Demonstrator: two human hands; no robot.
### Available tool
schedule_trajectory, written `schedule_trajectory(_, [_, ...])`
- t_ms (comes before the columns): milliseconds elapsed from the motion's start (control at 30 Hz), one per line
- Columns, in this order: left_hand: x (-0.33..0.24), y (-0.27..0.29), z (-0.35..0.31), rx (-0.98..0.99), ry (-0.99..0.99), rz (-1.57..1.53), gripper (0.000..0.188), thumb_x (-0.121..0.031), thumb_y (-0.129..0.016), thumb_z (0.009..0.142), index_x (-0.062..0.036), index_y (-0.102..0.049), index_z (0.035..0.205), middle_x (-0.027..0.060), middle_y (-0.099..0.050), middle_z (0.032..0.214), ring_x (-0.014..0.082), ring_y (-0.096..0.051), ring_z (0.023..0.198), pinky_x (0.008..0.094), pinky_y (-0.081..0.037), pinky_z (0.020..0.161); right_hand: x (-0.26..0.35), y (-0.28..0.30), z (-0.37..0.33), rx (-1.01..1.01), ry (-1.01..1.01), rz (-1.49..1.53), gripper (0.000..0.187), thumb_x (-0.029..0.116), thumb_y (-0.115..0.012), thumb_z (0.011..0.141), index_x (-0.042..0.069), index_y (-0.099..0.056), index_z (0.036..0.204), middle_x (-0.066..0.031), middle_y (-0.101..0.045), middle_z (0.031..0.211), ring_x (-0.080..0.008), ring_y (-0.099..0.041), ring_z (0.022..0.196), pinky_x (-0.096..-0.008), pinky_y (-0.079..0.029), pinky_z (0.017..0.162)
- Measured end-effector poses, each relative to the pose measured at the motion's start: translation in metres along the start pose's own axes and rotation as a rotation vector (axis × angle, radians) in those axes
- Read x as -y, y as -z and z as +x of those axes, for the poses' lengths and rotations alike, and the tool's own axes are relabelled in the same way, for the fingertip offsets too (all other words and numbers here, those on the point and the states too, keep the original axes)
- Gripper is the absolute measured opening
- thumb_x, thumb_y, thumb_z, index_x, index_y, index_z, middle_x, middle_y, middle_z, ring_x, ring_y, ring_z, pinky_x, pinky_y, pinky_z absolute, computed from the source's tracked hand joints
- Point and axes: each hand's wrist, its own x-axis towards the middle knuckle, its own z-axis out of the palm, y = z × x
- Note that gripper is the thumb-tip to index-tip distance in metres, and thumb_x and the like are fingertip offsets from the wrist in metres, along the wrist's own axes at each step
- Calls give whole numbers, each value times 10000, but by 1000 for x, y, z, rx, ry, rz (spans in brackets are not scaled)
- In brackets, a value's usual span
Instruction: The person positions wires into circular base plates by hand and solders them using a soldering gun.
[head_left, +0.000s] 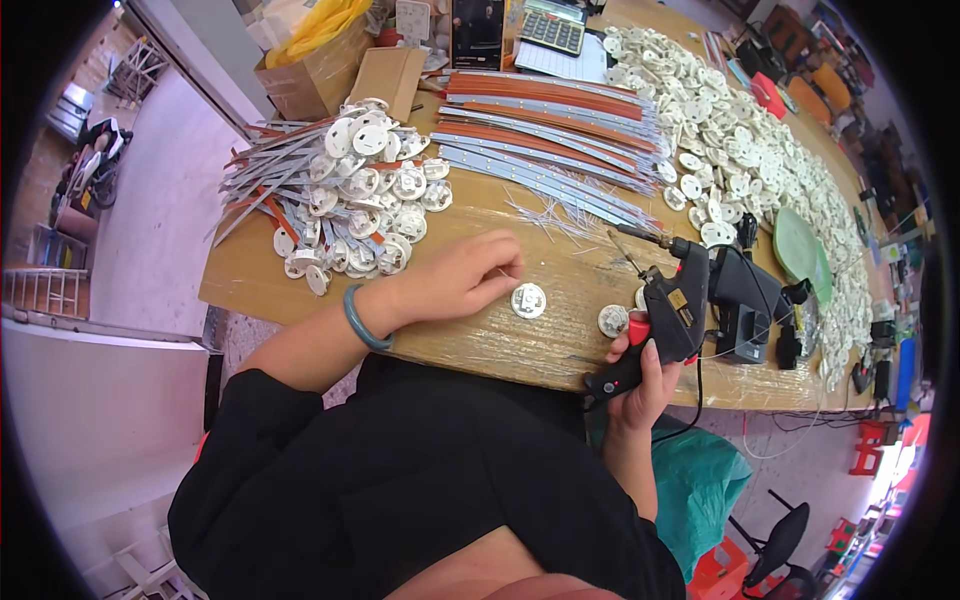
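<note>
My right hand [645,385] grips the handle of a black soldering gun [676,308] with a red trigger. Its thin metal tip points up and left over the table. My left hand [462,275] rests on the wood with fingers curled together; whether anything small sits between them is hidden. Just right of those fingertips lies a round white disc [528,300] with parts on its face. Another white disc [613,321] lies beside the gun, and a third is partly hidden behind it.
Discs with attached strips [365,190] are heaped at left. Orange and pale LED strips [550,135] lie at the back, thin wires [560,215] before them. Many white discs [740,140] cover the right side. A black stand [742,330], green plate [795,243] and cardboard box [310,85] stand around.
</note>
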Motion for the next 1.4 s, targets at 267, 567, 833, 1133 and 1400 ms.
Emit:
schedule_trajectory(267, [-1,-18,4,187,-316,146,101,-115,-632,865,-53,-582,928,73,-606,1096,285,-531,1129,423,-401,981,-2,4,4,10,-17,18,426,86,-569,924,-43,-440,1308,-218,-597,1161,-226,-645,829,-317,-564,670])
schedule_trajectory(567, [8,-7,4,196,-248,158,103,-114,-649,867,-52,-589,923,80,-595,1054,295,-543,1076,420,-431,940,1,7,8,48,-58,5,453,108,-572,922,-62,-426,1315,-233,-583,1182,-225,-643,829,-316,-569,667])
schedule_trajectory(833, [1,1,2,128,-172,125,95,-94,-662,848,-60,-577,874,81,-602,1037,291,-564,1010,402,-461,868,-1,7,7,41,-54,38,457,118,-576,925,-61,-427,1318,-234,-583,1174,-230,-638,829,-319,-563,663])
schedule_trajectory(1133, [7,-2,2,151,-223,168,100,-80,-669,843,-56,-575,867,63,-610,1024,288,-546,953,385,-461,851,0,6,8,57,-41,4,437,112,-575,920,-79,-447,1291,-227,-594,1158,-222,-643,820,-311,-561,673])
schedule_trajectory(1400, [8,-2,2,167,-187,78,87,-56,-664,840,-47,-579,860,71,-625,1069,275,-546,979,372,-450,881,0,5,3,54,-33,2,422,94,-568,921,-78,-453,1289,-228,-597,1158,-223,-649,829,-315,-555,675])
